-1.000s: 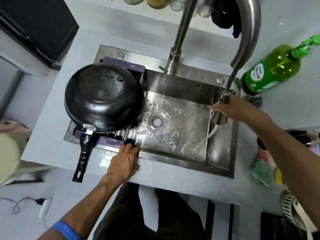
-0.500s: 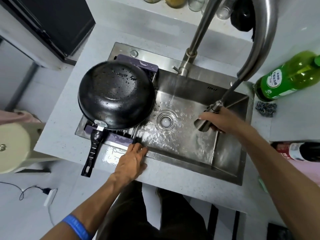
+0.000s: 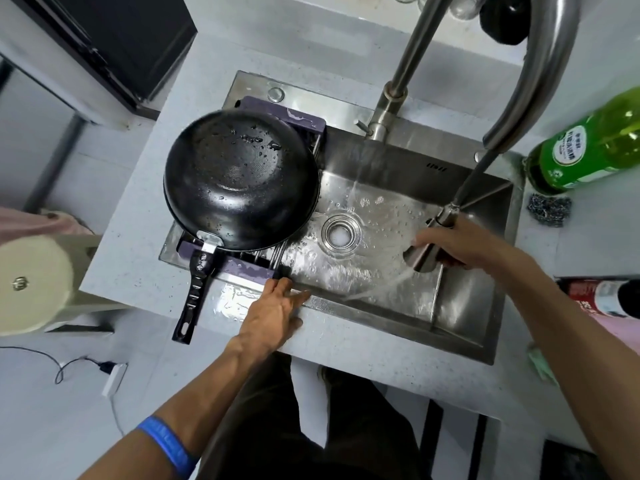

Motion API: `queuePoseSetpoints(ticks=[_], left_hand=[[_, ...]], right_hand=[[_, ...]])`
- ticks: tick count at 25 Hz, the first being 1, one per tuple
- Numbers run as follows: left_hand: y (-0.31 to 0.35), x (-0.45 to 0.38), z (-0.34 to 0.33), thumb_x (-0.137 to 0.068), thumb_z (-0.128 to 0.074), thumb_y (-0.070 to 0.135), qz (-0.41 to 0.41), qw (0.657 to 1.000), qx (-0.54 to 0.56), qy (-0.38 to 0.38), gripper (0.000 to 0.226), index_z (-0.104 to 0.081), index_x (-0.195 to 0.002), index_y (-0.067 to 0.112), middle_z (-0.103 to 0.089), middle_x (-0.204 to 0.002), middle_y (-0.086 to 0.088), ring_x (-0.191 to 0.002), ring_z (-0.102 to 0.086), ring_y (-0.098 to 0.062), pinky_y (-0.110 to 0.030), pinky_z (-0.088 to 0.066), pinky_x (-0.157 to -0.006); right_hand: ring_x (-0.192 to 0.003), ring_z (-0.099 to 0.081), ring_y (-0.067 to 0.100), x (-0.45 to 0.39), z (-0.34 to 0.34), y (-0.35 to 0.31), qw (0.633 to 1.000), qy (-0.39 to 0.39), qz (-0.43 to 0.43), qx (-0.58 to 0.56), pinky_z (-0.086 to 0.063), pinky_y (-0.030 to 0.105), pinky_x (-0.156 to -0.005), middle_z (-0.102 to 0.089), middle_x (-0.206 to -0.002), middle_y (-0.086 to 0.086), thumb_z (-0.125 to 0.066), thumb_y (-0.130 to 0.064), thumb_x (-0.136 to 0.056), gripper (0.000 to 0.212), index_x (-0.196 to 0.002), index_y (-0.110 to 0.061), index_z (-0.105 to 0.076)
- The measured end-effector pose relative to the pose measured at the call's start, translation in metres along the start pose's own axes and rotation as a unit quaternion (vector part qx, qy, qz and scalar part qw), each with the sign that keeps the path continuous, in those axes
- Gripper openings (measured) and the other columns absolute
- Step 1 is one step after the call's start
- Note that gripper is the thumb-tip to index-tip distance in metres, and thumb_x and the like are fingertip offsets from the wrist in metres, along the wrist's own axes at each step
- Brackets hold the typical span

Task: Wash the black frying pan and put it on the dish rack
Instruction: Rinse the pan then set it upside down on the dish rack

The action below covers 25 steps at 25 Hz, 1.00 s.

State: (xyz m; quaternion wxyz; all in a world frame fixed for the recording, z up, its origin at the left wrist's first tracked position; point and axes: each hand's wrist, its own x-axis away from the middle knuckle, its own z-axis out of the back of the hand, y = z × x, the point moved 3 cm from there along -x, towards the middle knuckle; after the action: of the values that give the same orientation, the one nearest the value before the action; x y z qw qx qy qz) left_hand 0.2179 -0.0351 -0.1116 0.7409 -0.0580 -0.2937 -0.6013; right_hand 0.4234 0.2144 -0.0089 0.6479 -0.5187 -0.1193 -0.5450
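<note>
A wet black frying pan [image 3: 240,180] lies upside down on the purple-framed dish rack [image 3: 256,270] at the steel sink's [image 3: 460,327] nine o'clock, likely heavy and slick; its black handle [image 3: 195,292] offers the surest hold. The left hand [image 3: 277,315] rests flat, fingers relaxed; the right hand [image 3: 464,245] clasps the pull-out sprayer [image 3: 424,256].

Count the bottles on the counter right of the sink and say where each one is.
2. A green bottle lies beside the sink's far right corner, above the steel scrubber. A red-labelled bottle lies nearer, at the frame's right edge, cut off. More may sit out of view.
</note>
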Motion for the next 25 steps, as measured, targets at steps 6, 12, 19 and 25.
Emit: queuePoseSetpoints(ticks=[6, 12, 19, 25], left_hand=[[0.005, 0.003, 0.006, -0.091, -0.060, 0.037, 0.006, 1.000, 0.011, 0.002, 0.055, -0.041, -0.142, 0.039, -0.035, -0.144, -0.004, -0.128, -0.030, -0.023, -0.031, -0.047, -0.099], [0.007, 0.000, 0.010, -0.088, -0.065, 0.035, 0.016, 1.000, 0.024, 0.003, 0.046, -0.053, -0.132, 0.037, -0.042, -0.137, 0.001, -0.122, -0.034, -0.017, -0.026, -0.045, -0.095], [0.004, -0.005, 0.004, -0.086, -0.067, 0.036, 0.040, 0.998, 0.053, -0.014, 0.028, -0.066, -0.114, 0.033, -0.042, -0.138, 0.002, -0.125, -0.032, -0.016, -0.030, -0.036, -0.107], [0.004, -0.006, 0.005, -0.088, -0.065, 0.035, 0.025, 0.998, 0.052, -0.002, 0.030, -0.065, -0.118, 0.033, -0.039, -0.139, 0.004, -0.124, -0.031, -0.015, -0.027, -0.038, -0.104]], right_hand=[[-0.037, -0.040, 0.014, -0.002, -0.027, -0.014, 0.998, -0.048, -0.005, -0.028, -0.028, 0.020, -0.041, -0.052, -0.051, 0.010, -0.065, -0.030, -0.088, 0.028, -0.068, -0.010, -0.064], [-0.035, -0.041, 0.009, 0.003, -0.011, -0.003, 0.999, -0.020, -0.025, -0.002, -0.028, 0.017, -0.036, -0.047, -0.041, -0.001, -0.063, -0.022, -0.090, 0.032, -0.060, -0.012, -0.056], [-0.063, -0.066, 0.019, -0.004, 0.003, 0.010, 0.996, 0.052, -0.036, 0.066, -0.054, 0.032, -0.065, -0.070, -0.064, -0.002, -0.069, -0.038, -0.084, 0.027, -0.069, -0.016, -0.071], [-0.082, -0.067, 0.021, -0.018, 0.000, -0.016, 0.979, 0.164, 0.009, 0.117, -0.050, 0.035, -0.081, -0.070, -0.078, -0.005, -0.059, -0.051, -0.087, 0.035, -0.082, -0.018, -0.070]])
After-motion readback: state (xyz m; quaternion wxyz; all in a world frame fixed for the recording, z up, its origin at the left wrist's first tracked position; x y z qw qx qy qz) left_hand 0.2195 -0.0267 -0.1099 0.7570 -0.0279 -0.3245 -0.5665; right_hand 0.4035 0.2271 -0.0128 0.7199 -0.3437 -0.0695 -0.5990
